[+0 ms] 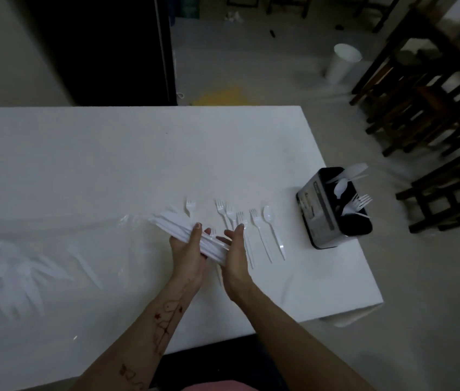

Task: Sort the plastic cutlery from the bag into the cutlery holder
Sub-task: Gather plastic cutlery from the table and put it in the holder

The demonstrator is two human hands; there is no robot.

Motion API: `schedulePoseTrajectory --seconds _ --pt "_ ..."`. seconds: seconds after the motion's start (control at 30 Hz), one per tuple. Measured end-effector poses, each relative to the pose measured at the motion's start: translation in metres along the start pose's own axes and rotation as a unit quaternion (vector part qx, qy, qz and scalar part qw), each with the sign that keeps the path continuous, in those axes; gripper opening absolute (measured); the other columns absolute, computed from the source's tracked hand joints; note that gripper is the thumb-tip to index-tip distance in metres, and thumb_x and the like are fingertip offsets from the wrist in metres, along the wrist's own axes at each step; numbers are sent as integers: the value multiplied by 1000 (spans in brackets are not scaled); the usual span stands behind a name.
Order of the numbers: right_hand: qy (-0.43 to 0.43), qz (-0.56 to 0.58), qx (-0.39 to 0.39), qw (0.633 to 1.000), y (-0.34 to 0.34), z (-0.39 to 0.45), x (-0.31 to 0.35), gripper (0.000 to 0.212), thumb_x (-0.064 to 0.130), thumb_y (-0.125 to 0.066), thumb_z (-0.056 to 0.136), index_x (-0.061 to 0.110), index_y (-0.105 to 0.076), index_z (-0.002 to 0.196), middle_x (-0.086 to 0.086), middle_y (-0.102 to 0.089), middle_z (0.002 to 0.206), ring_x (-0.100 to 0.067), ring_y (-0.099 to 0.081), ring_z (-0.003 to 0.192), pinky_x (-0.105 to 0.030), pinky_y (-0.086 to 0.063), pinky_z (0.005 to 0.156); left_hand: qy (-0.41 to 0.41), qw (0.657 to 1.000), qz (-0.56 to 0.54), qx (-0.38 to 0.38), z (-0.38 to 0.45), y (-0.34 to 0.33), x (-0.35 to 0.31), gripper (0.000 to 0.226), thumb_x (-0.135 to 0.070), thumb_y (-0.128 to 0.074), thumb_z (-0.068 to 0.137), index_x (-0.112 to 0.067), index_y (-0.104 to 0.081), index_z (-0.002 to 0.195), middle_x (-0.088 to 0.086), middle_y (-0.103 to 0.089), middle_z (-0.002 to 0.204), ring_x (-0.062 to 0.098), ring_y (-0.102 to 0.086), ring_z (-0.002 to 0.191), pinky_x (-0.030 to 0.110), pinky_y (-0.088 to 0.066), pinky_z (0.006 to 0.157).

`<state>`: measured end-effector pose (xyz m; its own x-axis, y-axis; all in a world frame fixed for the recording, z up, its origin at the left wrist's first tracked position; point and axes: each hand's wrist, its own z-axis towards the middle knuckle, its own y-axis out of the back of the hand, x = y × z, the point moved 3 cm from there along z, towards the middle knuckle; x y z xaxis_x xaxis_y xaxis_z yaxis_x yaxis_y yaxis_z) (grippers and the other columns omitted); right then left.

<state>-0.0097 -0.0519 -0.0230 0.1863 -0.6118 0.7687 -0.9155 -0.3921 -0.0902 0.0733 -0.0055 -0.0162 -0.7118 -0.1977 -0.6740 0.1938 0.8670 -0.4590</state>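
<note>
Above the white table, the left hand and right hand are pressing together a bundle of white plastic knives, squaring it; next probably comes carrying it to the black cutlery holder.

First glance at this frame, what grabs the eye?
Both hands, left hand and right hand, grip a bundle of white plastic knives at the table's centre. Just right of them, loose forks and a spoon lie in a row. The black cutlery holder, part filled, stands near the white table's right edge.
</note>
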Motion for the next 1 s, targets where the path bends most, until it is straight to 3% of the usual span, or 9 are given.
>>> schedulePoseTrajectory --seconds 0.13,0.2,0.27,0.33,0.43,0.53,0.7,0.83,1.0 --pt "-21 -32 -4 999 21 2 23 69 67 -21 96 18 -51 135 -1 -58 130 -19 -54 121 -41 -36 113 25 998 18 52 -2 -32 7 37 -5 -56 93 -4 -51 130 8 -65 104 23 -64 102 45 -51 93" --pt "-15 -72 23 997 40 -1 39 66 62 -20 99 18 -52 134 1 -58 129 -17 -54 121 -32 -37 107 34 995 39 81 1 -49 9 38 -4 -56 93 -2 -50 130 9 -64 107 22 -63 99 46 -50 93" --pt "48 -146 18 988 62 1 66 55 53 -26 103 17 -57 129 2 -61 121 -15 -55 117 -27 -38 98 12 990 87 114 2 -74 7 33 -4 -55 93 -8 -49 125 4 -63 102 21 -62 98 36 -52 82" --pt "159 -212 2 964 86 10 100 40 40 -36 104 16 -63 121 1 -66 117 -12 -59 109 -28 -44 97 -18 980 131 148 4 -106 5 32 -6 -55 94 -13 -45 123 3 -60 100 22 -62 98 33 -51 81" --pt "251 -186 1 950 124 35 161 26 24 -47 103 12 -62 121 -6 -69 111 -15 -65 99 -39 -53 95 -66 955 213 195 7 -167 8 33 -14 -57 94 -13 -43 124 7 -60 107 22 -63 98 38 -51 88" --pt "307 -153 -32 939 168 55 232 24 13 -47 102 8 -60 121 -10 -69 105 -16 -65 95 -32 -53 88 -108 931 257 235 9 -237 17 37 -17 -56 95 -13 -42 129 3 -62 111 13 -65 93 30 -52 83" --pt "328 -102 -65 937 233 92 297 26 22 -48 102 12 -62 121 -6 -72 105 -13 -67 96 -28 -53 89 -123 917 247 288 24 -332 44 33 -14 -55 95 -14 -42 126 7 -60 114 14 -64 95 37 -49 96" --pt "311 -123 4 942 252 118 306 30 28 -57 98 18 -58 126 -1 -69 115 -9 -65 107 -24 -46 93 -128 898 303 292 42 -350 78 42 -23 -58 93 -15 -41 130 12 -59 121 25 -60 110 40 -47 101" --pt "313 -143 76 936 250 134 301 61 45 -70 85 27 -45 138 2 -61 128 -3 -58 118 -23 -48 99 -165 886 312 301 55 -360 84 53 -30 -60 92 -17 -37 137 8 -55 131 18 -58 118 37 -48 102"
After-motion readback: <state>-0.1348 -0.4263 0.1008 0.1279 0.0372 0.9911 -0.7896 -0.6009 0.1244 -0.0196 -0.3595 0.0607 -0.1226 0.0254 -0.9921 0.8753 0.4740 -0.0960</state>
